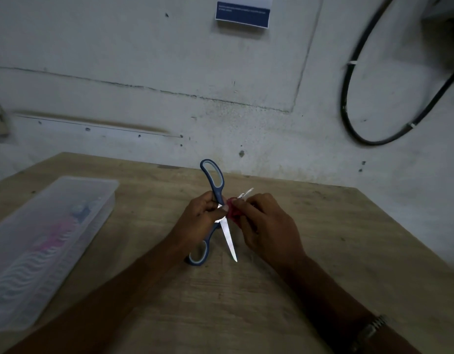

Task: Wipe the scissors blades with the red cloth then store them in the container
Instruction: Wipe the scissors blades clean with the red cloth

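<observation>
Left hand point(204, 215) grips the open scissors point(215, 200) at their pivot, right hand point(261, 221) pinches the soft red cloth point(232, 213) round the 1 o'clock blade; stiff, sharp steel seems safest held by its handles.

Scuffed light-brown wooden table point(284, 290) against a wall, long translucent plastic container point(55, 238) resting on its left side, pink and blue items blurred inside

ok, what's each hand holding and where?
Left hand grips the open scissors near the pivot. Right hand pinches the red cloth around the far blade.
</observation>
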Available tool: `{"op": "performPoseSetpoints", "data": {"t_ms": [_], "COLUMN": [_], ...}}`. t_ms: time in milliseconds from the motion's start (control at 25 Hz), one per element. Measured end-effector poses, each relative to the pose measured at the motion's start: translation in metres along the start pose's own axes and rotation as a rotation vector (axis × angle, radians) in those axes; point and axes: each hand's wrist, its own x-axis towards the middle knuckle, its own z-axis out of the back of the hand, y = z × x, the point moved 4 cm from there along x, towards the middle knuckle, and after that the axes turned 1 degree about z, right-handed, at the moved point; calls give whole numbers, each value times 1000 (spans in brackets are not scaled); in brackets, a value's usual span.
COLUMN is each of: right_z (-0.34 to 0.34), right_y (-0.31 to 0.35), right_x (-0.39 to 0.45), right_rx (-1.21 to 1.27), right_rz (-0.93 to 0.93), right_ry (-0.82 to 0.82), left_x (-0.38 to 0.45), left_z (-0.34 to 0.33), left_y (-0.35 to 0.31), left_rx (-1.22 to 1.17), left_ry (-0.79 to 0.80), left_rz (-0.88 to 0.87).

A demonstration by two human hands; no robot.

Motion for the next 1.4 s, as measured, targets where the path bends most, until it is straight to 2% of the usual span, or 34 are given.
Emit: {"op": "performPoseSetpoints", "data": {"t_ms": [120, 240, 360, 480, 560, 640, 760, 840, 920, 1040, 1240, 1400], "right_z": [3, 2, 0, -1, -4, -4, 6, 11, 5, -8, -13, -15], "right_y": [-10, -16, -3, 2, -7, -17, -20, -6, 7, 0, -9, -24], "right_x": [2, 0, -2, -3, 0, 4, 6, 2, -2, -3, -2, 16], "right_rx": [-109, -48, 49, -26, -154, -237, -193, -115, -62, -96, -344, -363], "right_rz": [-83, -217, -83, 30, 5, -102, -218, -142, -6, 55, 45, -114], "right_ry": [-50, -70, -50, 16, 19, 11, -54, -66, 23, 124, 86, 73], "left_x": [-3, -4, -1, -1, -2, -2, -4, -5, -6, -8, -10, -9], "left_z": [-2, -2, 2, 2, -1, -4, -4, -1, 3, 2, -1, 3], "left_y": [1, 2, 2, 1, 0, 0, 0, 2, 4, 7, -3, 3], "left_rx": [98, 157, 188, 205, 200, 239, 359, 331, 296, 296, 417, 471], "left_ry": [12, 21, 10, 39, 75, 90, 55, 60, 95, 132, 103, 85], "left_rz": [-61, -91, -87, -73, -73, -73, -57, -55, -52, -57, -162, -128]}}
